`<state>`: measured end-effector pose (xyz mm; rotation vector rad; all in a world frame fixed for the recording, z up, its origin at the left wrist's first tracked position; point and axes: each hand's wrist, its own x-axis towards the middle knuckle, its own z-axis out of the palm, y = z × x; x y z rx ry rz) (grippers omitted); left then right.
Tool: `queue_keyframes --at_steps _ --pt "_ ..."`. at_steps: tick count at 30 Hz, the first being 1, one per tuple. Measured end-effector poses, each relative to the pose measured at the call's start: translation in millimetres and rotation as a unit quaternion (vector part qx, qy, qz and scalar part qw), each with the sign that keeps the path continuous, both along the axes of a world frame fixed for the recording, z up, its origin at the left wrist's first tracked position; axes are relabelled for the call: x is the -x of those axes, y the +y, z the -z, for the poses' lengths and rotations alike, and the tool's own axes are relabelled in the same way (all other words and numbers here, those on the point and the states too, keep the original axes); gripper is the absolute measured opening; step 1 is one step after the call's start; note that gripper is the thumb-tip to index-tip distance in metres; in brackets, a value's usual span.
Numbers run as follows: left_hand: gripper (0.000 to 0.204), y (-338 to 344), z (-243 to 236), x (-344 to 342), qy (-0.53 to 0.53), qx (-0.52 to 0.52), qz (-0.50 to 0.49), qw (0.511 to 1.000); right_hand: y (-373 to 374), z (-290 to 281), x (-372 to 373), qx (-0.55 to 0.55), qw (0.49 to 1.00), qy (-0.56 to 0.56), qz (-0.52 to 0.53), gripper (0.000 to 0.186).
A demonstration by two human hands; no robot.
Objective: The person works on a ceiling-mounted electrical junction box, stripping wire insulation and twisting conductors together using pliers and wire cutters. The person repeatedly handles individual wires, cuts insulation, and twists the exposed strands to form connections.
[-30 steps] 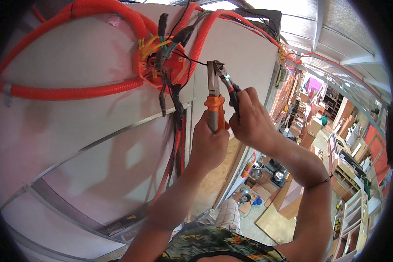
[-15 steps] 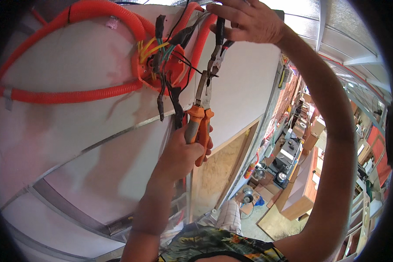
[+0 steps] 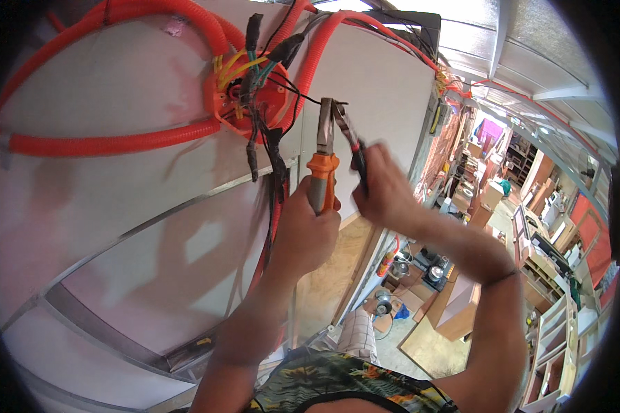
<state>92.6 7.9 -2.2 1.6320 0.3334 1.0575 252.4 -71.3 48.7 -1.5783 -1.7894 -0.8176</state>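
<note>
The left hand is gripping the orange pliers just below the red box. The right hand is pinching a black wire beside the pliers' tip.

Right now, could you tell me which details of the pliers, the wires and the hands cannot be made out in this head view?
- Pliers: tips meet a thin black wire; whether they grip it is too small to tell.
- Right hand: motion-blurred, so its hold on the dark handle is unclear.
- Left hand: its palm hides the orange handle's end.
- Orange junction box: tangled wires hide its connections.
- Orange conduit: cut off at the left rim.
</note>
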Motion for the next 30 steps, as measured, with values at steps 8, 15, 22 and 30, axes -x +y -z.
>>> queue_keyframes --at_steps 8,15,22,30 --pt "0.045 -2 -6 24 -0.044 0.064 0.128 0.989 30 -42 -36 -0.227 0.93 -0.281 0.071 0.026" --pt "0.042 3 -27 51 0.052 0.092 0.132 0.986 37 -194 -60 -0.265 0.747 -0.604 -0.08 0.021" --pt "0.049 20 -27 61 0.063 0.071 0.158 0.983 29 -222 -36 -0.231 0.696 -0.676 -0.068 0.017" --pt "0.052 15 -25 58 0.03 0.084 0.202 0.975 29 -190 -70 -0.246 0.74 -0.625 -0.04 0.017"
